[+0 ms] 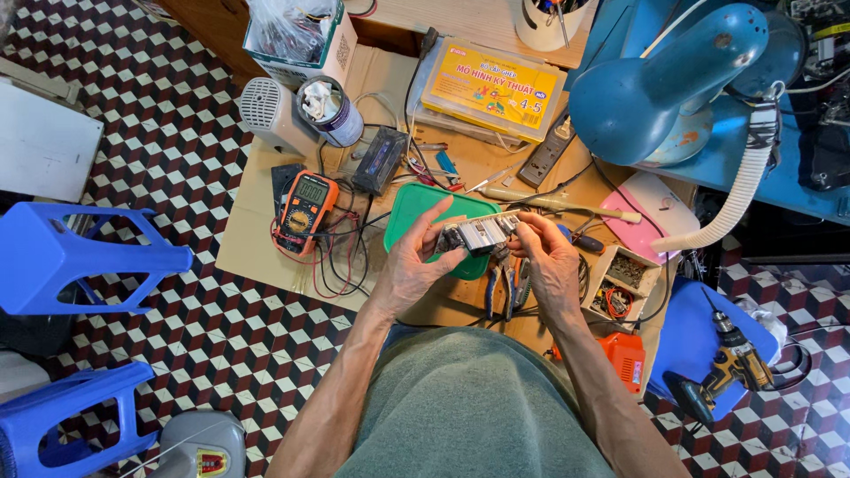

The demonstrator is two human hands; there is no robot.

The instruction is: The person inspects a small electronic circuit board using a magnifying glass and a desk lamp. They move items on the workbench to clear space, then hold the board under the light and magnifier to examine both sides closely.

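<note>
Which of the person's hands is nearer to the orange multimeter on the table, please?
Left. The left hand grips the small grey device just right of the orange multimeter; the right hand holds the device's far end, farther away.

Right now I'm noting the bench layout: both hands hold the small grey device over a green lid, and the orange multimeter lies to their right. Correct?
Not quite: the head view shows the orange multimeter to the left of the hands. The left hand and right hand do hold the small grey device over the green lid.
</note>
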